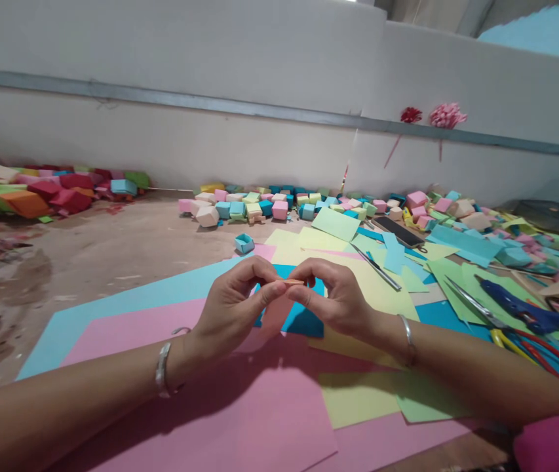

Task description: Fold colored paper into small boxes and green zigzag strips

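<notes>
A small orange-pink piece of paper (291,282) is pinched between both hands, seen nearly edge-on. My left hand (240,298) grips its left end with thumb and fingers. On the opposite end, the thumb and fingers of my right hand (331,295) are closed. Both hands are above a pink paper sheet (240,406) and a blue paper piece (303,321). Just beyond my left hand sits a small open blue paper box (244,243). How the held paper is folded cannot be made out.
Scissors (476,301), a blue glue gun (529,308), a pen-like cutter (377,267) and a phone (397,231) lie at the right. Many small paper boxes (279,208) line the wall, with larger ones (63,190) at left. Pompom flowers (447,115) hang on the rail.
</notes>
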Available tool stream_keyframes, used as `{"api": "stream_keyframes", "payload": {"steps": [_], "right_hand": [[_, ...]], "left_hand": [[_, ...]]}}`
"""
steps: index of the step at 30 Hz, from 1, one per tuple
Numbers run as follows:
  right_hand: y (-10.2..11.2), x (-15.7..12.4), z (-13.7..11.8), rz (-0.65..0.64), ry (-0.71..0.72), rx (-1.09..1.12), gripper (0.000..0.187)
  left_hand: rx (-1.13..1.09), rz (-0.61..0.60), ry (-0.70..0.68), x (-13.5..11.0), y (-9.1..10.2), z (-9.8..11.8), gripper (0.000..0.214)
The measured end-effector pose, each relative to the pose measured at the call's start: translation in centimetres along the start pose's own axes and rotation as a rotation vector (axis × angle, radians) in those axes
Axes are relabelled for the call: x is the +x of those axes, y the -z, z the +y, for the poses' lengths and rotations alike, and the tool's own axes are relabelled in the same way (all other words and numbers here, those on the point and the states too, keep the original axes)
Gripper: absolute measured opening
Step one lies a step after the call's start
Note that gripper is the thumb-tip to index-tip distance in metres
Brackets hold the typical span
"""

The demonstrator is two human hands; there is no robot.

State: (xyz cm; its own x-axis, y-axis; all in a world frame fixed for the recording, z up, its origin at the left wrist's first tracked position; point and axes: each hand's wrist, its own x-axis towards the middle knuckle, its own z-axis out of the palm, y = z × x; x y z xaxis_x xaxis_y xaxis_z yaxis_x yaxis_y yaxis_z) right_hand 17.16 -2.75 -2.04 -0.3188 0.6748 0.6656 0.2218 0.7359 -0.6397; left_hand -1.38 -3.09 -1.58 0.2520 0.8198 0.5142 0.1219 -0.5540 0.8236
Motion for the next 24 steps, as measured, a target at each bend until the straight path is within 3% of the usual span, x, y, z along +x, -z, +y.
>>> {"api": "stream_keyframes", "payload": {"steps": [7,10,17,24], "right_hand": [[-0.4,-0.3,0.2,0.046,-0.043,0.045,0.017],[-0.3,-0.4,0.1,0.044,-0.035,0.053,0.017],[0.0,-0.2,-0.8,0.061,0.054,-0.021,0.024],[-0.2,0.0,-0.5,-0.059,-0.204,0.036,0.012]], "left_hand": [[0.197,0.024,-0.189,0.2,0.3,-0.1,0.013],[0.223,0.028,-0.21,0.2,0.4,-0.1,0.013],[0.081,-0.049,0.016,0.0,0.4,0.7,0.023],[-0.031,-0.041,0.169,0.0,0.0,0.0,0.022]]}}
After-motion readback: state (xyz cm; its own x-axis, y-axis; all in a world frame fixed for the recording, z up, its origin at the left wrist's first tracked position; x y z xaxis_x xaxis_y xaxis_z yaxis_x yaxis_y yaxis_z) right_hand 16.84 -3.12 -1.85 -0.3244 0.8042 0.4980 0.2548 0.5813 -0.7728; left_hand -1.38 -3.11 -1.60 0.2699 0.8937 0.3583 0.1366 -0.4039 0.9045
